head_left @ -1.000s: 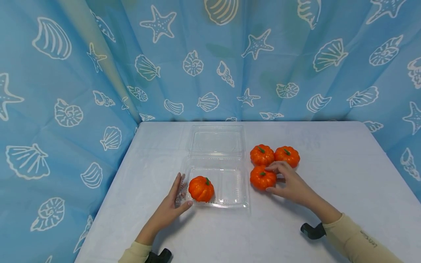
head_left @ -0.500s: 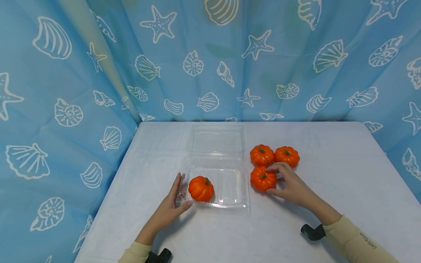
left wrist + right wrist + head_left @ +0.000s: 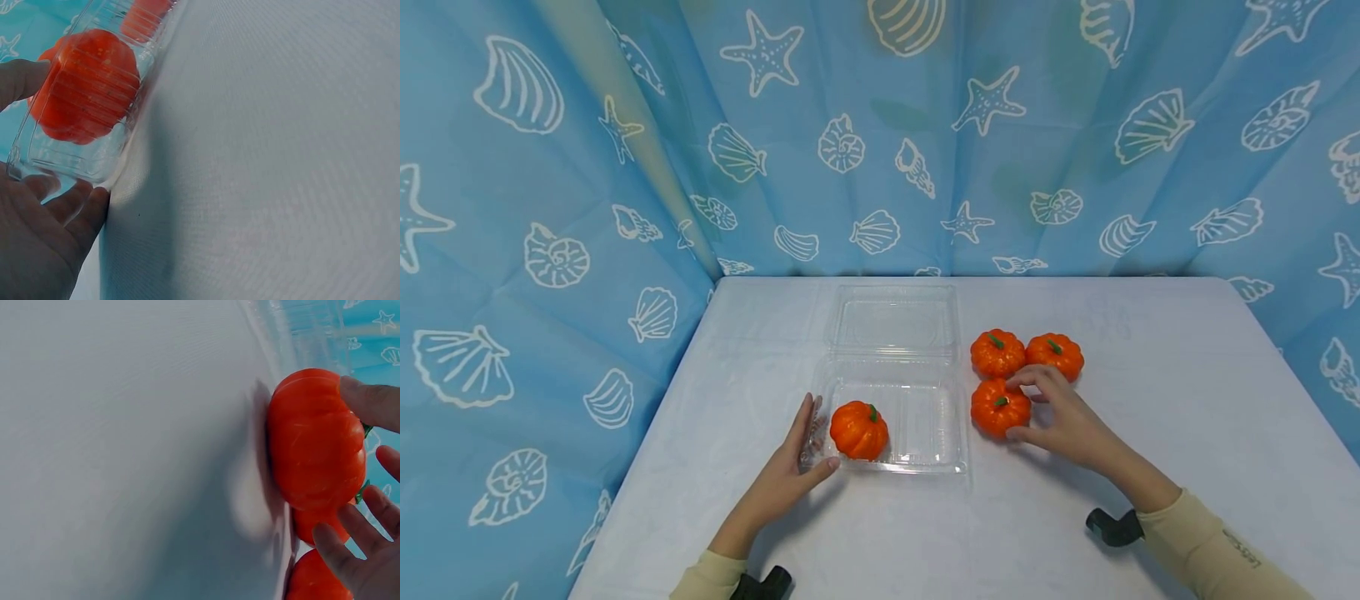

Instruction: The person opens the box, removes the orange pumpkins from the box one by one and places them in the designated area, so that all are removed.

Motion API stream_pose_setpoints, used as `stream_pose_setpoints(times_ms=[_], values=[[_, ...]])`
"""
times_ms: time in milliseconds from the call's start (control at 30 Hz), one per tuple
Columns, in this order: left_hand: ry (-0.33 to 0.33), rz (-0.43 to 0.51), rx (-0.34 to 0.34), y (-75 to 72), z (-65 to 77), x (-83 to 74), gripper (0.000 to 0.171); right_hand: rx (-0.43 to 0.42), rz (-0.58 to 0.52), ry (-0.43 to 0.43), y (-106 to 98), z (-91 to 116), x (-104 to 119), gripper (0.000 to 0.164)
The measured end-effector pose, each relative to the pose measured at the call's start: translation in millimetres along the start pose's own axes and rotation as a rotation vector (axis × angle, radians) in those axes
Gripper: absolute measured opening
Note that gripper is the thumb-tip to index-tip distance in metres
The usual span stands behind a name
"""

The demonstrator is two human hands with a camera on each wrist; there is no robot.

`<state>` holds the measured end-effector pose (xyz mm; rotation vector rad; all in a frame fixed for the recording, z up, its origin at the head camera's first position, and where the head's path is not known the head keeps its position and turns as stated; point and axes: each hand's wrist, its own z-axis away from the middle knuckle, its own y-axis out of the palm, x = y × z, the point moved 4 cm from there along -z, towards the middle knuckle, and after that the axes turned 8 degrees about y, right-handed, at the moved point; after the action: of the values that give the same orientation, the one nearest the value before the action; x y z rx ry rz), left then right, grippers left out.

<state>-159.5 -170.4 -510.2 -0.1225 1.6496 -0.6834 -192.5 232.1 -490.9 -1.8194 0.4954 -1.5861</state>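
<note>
My left hand rests at the left side of a clear hinged plastic box, fingers extended along its wall and thumb at the front corner. Inside the box, at the left, sits one orange toy pumpkin; in the left wrist view it shows through the ribbed wall. My right hand is at the right side of the front pumpkin, which stands on the table just right of the box. In the right wrist view, the thumb overlaps this pumpkin's edge, and the other fingers are spread.
Two more pumpkins, one at the back left and one at the back right, stand close behind the front one. The box's lid lies folded back. A blue shell-patterned curtain hangs behind the white table.
The front pumpkin has turned and shifted very slightly beside my right hand. My left hand, the box and the pumpkin in it have stayed in place.
</note>
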Motion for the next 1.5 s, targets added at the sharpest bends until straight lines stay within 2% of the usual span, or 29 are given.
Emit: stream_pose_setpoints(times_ms=[433,833,1300,1500], values=[[0.02,-0.005,-0.016,0.6,-0.1,1.0,0.103,-0.009,-0.028,-0.044,-1,-9,27,0.056],[0.012,0.009,-0.011,1.2,-0.2,0.1,0.103,0.037,-0.03,-0.098,8,-34,67,0.051],[0.008,-0.009,-0.01,0.8,-0.2,0.2,0.101,0.125,-0.085,-0.139,24,-64,96,0.048],[0.005,-0.008,-0.006,0.8,-0.4,0.5,0.1,0.201,-0.133,-0.138,39,-76,104,0.05]])
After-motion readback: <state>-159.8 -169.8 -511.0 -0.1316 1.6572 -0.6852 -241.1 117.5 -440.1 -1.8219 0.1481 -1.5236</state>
